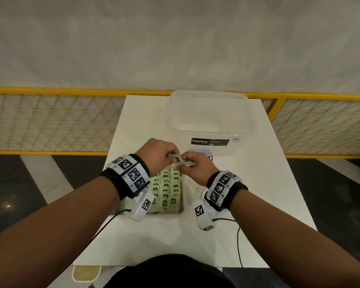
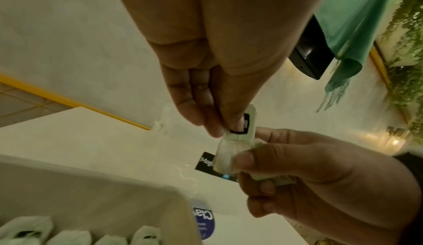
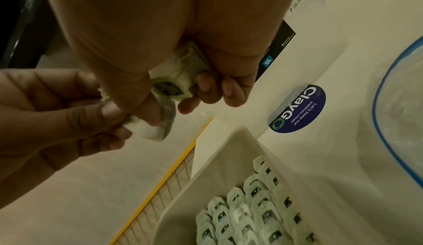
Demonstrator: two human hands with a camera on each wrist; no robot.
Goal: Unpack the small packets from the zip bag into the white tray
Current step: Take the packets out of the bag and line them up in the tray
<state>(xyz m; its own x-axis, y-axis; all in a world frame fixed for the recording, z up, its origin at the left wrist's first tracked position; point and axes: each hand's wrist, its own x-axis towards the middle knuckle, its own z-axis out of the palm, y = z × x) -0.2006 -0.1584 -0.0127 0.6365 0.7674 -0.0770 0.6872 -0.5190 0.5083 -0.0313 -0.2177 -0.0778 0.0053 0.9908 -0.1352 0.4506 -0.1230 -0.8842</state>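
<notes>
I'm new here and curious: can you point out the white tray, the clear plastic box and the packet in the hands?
white tray [image 3: 231,151]: right wrist view, bare far wall.
clear plastic box [image 1: 211,113]: head view, front wall.
packet [image 2: 246,127]: left wrist view, printed label end.

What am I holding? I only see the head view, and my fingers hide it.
Observer: The left wrist view shows your left hand pinching a packet by its black-labelled top, with the right hand thumb on its white lower end.
Operator: Anything else in the right hand?
Observer: Yes. The right wrist view shows more packets tucked under its curled fingers.
Operator: What does the blue sticker say?
Observer: The sticker reads ClayGo.
</notes>
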